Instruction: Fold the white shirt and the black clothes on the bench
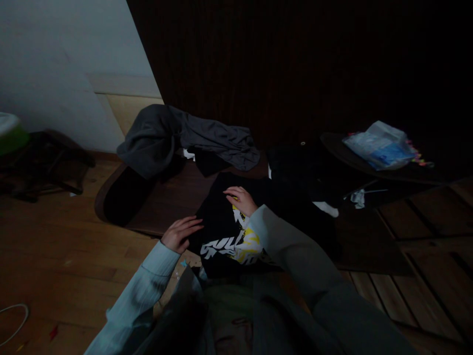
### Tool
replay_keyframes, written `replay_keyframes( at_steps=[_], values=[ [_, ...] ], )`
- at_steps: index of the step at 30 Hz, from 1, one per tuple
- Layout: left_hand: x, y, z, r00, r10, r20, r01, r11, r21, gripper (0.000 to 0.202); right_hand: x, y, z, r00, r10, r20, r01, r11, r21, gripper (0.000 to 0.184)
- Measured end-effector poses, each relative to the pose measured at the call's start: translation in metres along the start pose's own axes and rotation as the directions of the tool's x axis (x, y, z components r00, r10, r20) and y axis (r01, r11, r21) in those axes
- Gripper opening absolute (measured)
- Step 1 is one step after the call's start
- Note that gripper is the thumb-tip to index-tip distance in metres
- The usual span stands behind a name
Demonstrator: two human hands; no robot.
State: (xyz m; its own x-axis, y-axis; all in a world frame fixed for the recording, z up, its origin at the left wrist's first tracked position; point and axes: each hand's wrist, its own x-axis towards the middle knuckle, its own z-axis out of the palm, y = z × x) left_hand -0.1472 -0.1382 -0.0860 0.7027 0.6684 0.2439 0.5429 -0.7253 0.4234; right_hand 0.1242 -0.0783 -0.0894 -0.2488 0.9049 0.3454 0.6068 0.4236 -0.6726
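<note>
A black T-shirt (218,222) with a white and yellow print lies spread over a dark wooden bench (162,202), its near part hanging toward my lap. My left hand (181,233) is at the shirt's left edge, fingers stretched out and resting on the cloth. Farther in, my right hand (241,200) lies on the shirt just above the print, fingers extended and slightly bent. Neither hand shows a grip on the fabric. My right sleeve covers part of the print. Dim light hides where the shirt ends on the right.
Behind the shirt lies a crumpled grey garment (218,138). Dark clothing (291,165) is piled farther right. A plastic bag (380,148) rests on a dark round surface. At left stands a dark stool (55,162) by a green and white container (13,133). A cable (25,313) lies on the floor.
</note>
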Motion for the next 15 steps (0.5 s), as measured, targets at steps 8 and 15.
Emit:
replay_keyframes(
  at_steps=[8,15],
  values=[
    [0.002,0.004,0.006,0.993,-0.038,-0.109,0.03,0.997,-0.068,0.032,-0.001,0.001,0.002,1.0,0.006,0.003,-0.006,0.999,0.036,0.028],
    [0.012,0.0,-0.025,0.997,0.017,0.069,-0.006,0.987,-0.161,0.046,-0.003,-0.003,0.002,0.991,0.088,-0.098,-0.075,0.989,0.125,0.031]
  ],
)
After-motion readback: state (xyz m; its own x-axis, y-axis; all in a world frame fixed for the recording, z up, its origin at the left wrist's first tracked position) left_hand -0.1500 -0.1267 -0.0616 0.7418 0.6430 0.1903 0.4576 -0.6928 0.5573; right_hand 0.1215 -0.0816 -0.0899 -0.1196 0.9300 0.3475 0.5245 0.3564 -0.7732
